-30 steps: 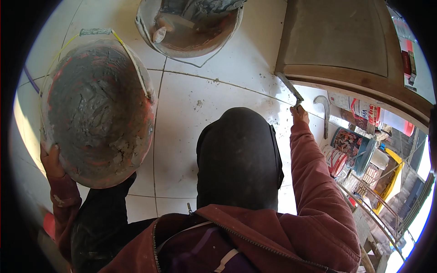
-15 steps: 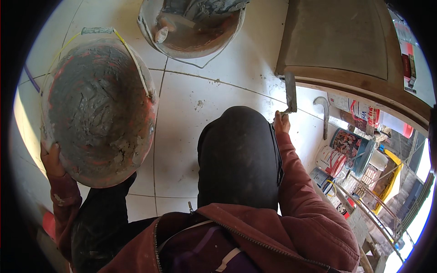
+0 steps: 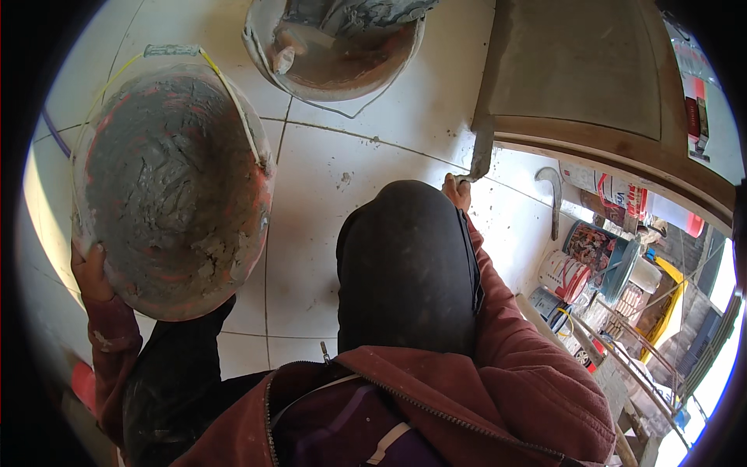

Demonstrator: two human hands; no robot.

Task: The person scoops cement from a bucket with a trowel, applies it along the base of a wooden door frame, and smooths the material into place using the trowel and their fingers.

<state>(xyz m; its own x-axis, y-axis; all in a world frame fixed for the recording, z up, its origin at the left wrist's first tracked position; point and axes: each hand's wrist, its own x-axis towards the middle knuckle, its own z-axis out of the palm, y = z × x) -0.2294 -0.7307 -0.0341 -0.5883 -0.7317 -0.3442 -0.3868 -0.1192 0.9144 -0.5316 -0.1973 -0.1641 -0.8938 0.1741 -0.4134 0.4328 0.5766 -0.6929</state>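
Note:
A wide bucket [image 3: 253, 257] full of wet grey mortar [image 3: 156, 179] stands on my left, leaning toward me against my leg. Its yellow wire handle [image 3: 231, 105] is raised over the far side. My left hand [image 3: 93, 272] grips the bucket's near left rim, fingers partly hidden beneath. Beyond my knee, my right hand [image 3: 457, 191] is closed round the handle of a trowel. The narrow grey trowel [image 3: 482, 153] points away from me, its blade close to the lower corner of a wood-framed panel [image 3: 576, 70].
A second bucket [image 3: 342, 89], holding murky residue and a grey-smeared piece, sits ahead on the tiled floor [image 3: 311, 226]. A curved hook-shaped tool [image 3: 555, 202] lies to the right. Several paint pails, one white and red [image 3: 564, 276], stand beyond it, near poles and a yellow object [image 3: 664, 307].
My right hand has moved left and slightly away from me with the trowel, its blade now tilted the other way. My left hand keeps its hold on the bucket.

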